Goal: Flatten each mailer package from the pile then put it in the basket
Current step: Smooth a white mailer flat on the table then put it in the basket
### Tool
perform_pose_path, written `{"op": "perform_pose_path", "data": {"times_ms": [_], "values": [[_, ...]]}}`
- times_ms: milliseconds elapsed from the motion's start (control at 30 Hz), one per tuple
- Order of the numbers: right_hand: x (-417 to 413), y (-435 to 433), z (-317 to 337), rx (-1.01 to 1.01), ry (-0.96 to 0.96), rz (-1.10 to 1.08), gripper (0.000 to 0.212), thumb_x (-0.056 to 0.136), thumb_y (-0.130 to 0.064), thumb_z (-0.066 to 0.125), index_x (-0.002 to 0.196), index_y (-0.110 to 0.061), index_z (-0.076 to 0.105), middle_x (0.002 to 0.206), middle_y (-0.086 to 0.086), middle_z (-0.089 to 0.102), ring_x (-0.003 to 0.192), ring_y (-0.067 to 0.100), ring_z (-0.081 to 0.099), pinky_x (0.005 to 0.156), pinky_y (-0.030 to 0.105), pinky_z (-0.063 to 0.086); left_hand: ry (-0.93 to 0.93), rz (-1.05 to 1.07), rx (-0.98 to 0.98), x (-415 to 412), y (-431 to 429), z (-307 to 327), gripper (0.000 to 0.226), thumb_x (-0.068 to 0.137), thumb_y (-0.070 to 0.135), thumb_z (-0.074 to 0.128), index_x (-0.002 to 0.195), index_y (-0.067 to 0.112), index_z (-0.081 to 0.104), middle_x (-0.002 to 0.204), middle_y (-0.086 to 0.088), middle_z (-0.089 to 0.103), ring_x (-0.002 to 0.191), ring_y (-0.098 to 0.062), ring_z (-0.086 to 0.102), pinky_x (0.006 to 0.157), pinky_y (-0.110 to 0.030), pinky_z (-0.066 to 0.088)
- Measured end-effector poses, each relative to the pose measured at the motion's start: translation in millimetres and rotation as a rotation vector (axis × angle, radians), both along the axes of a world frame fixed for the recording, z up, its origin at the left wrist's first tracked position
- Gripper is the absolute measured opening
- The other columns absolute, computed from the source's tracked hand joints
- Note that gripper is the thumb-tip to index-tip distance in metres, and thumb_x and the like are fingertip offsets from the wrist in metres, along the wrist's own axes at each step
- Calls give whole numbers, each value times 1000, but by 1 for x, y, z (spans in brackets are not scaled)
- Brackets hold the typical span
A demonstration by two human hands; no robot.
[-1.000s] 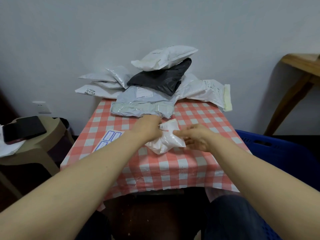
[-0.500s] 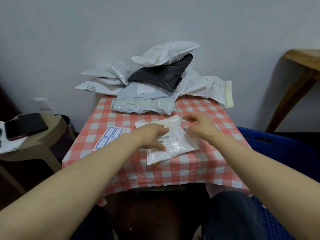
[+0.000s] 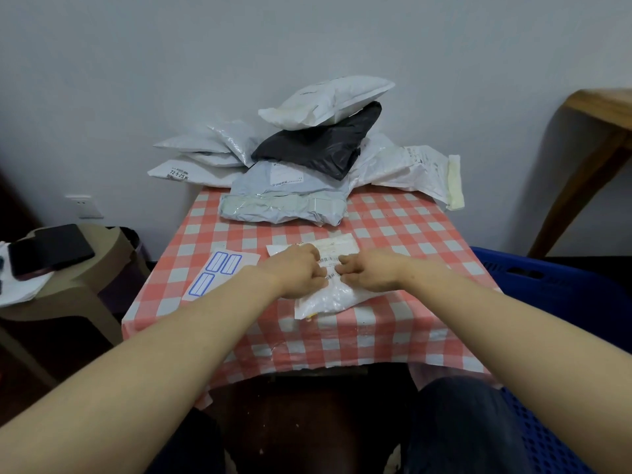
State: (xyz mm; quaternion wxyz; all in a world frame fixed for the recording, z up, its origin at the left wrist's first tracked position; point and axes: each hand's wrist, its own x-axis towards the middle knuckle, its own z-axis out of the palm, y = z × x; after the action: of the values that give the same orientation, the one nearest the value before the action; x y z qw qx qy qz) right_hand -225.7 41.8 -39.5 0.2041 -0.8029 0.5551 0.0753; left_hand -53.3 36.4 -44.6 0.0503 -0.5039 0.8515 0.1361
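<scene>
A small white mailer (image 3: 337,294) lies spread on the red-checked tablecloth (image 3: 403,234) in front of me. My left hand (image 3: 295,271) and my right hand (image 3: 367,270) both press down on its middle, palms down, knuckles nearly meeting. The fingers look bent at the knuckles against the plastic and pinch nothing that I can see. The pile of mailers (image 3: 307,159) is heaped at the table's far edge: white, grey and one black package. The blue basket (image 3: 554,285) stands low on the right of the table.
A sheet of blue-framed labels (image 3: 219,271) lies on the cloth left of my hands. A beige stool (image 3: 78,289) at the left carries a black phone (image 3: 51,249). A wooden table leg (image 3: 588,172) slants at the far right. The wall is close behind the pile.
The crumpled mailer has been opened out flat on the cloth. My right hand came back from its far corner and now presses beside my left hand on the mailer's middle.
</scene>
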Motion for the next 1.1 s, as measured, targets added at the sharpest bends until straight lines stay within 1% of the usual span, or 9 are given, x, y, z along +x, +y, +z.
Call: {"op": "perform_pose_path", "data": {"times_ms": [200,433,567,633,700,767,833,967,1100], "values": [[5,7,-6,-5,37,23,44,104,-24,26,145,-9,31,154,11,24,140,25,26,113,37,22,-35,-16,30,1,3,-5,46,103,33,29,149,25,27,159,0,15,142,-22,26,111,-30,25],[-2,2,-8,-71,37,76,32,100,-28,40,124,-12,56,136,6,46,121,24,46,100,38,36,-2,-20,118,7,6,-3,45,102,37,31,147,29,31,159,5,13,144,-17,20,116,-30,18],[5,0,-11,-30,61,9,40,101,-29,35,137,-13,45,154,6,24,135,25,34,107,32,28,-7,-16,107,3,8,-3,47,103,32,28,149,21,27,159,-4,12,144,-20,18,113,-30,17],[3,0,-7,-101,-75,-145,37,100,-29,39,119,-6,60,138,5,43,120,24,48,99,32,36,73,76,13,4,8,2,43,98,34,44,140,22,46,151,-3,34,136,-22,35,109,-35,31],[-4,-2,-1,-197,-233,-357,35,99,-29,42,86,-4,62,100,5,57,83,19,57,76,31,44,204,205,-139,4,7,7,37,91,32,57,126,21,60,132,0,55,119,-20,51,96,-34,44],[-8,-4,3,-222,-202,-441,22,97,-22,48,106,-6,60,102,8,60,86,21,60,79,33,48,271,260,-158,2,6,9,23,86,33,62,97,15,71,93,-2,66,86,-19,59,71,-30,47],[-6,-3,5,-119,-247,-544,37,91,-12,56,125,-1,49,108,14,61,87,26,60,78,38,53,219,268,-124,-1,7,5,37,85,38,63,62,11,55,62,-1,47,59,-18,44,53,-26,33],[-4,-3,12,150,-720,-799,33,78,-2,73,104,-2,52,79,12,59,62,18,53,52,28,46,208,271,-145,-1,7,1,43,86,37,60,58,15,37,64,-1,40,64,-20,42,57,-27,32],[-6,0,14,417,-1144,-959,9,88,-11,63,93,-5,57,78,6,55,68,18,52,61,30,48,390,295,-65,2,4,2,44,87,36,61,58,15,36,62,-5,40,57,-20,43,57,-31,31]]}}
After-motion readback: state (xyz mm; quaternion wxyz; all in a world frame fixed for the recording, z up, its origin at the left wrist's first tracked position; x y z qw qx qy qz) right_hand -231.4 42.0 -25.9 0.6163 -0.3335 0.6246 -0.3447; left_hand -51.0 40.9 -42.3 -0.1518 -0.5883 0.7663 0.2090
